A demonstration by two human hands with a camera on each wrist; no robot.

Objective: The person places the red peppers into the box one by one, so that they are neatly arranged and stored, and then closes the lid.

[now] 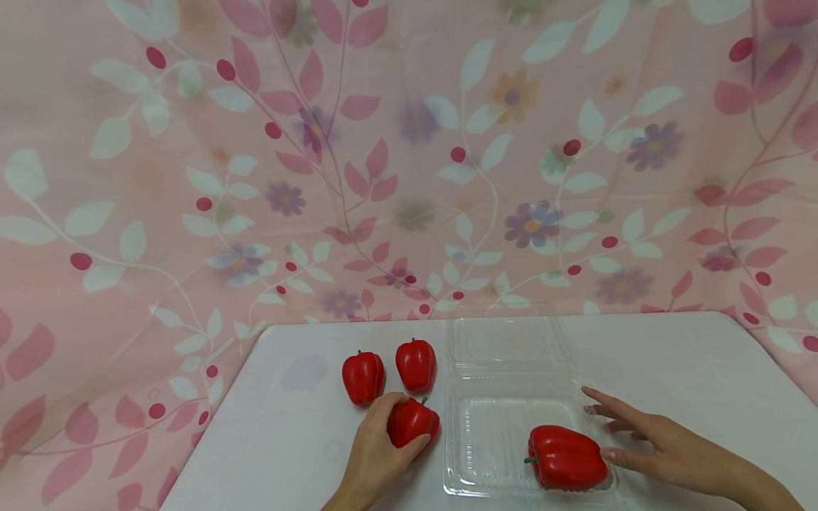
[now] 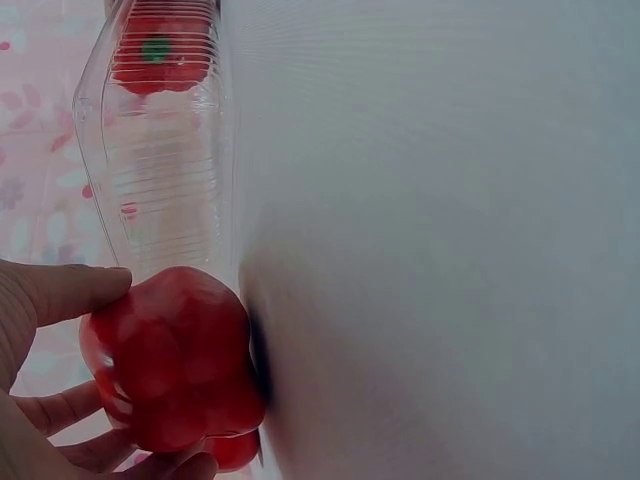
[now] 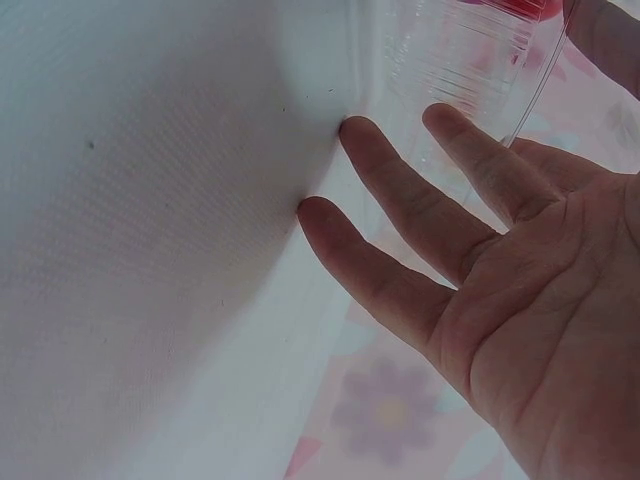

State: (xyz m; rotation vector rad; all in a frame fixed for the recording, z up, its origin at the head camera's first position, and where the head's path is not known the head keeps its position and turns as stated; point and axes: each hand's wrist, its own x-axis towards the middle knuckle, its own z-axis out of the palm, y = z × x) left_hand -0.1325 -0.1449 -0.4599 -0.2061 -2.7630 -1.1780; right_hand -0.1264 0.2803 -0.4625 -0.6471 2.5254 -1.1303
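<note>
My left hand (image 1: 377,443) grips a red bell pepper (image 1: 414,424) just left of the clear plastic container (image 1: 452,454). In the left wrist view the thumb lies on one side of that pepper (image 2: 175,360) and the other fingers on the far side. Inside the container, at its front right, lies another red bell pepper (image 1: 569,458) on its side, green stem pointing left. My right hand (image 1: 652,441) is at the container's right side with fingers spread and nothing in its grasp; in the right wrist view its fingertips (image 3: 362,135) come down at the white tabletop.
Two more red bell peppers, one at the left (image 1: 363,378) and one beside it (image 1: 415,365), stand behind my left hand. The container's clear lid (image 1: 511,341) lies folded back toward the floral curtain (image 1: 409,177) behind the white table (image 1: 268,426).
</note>
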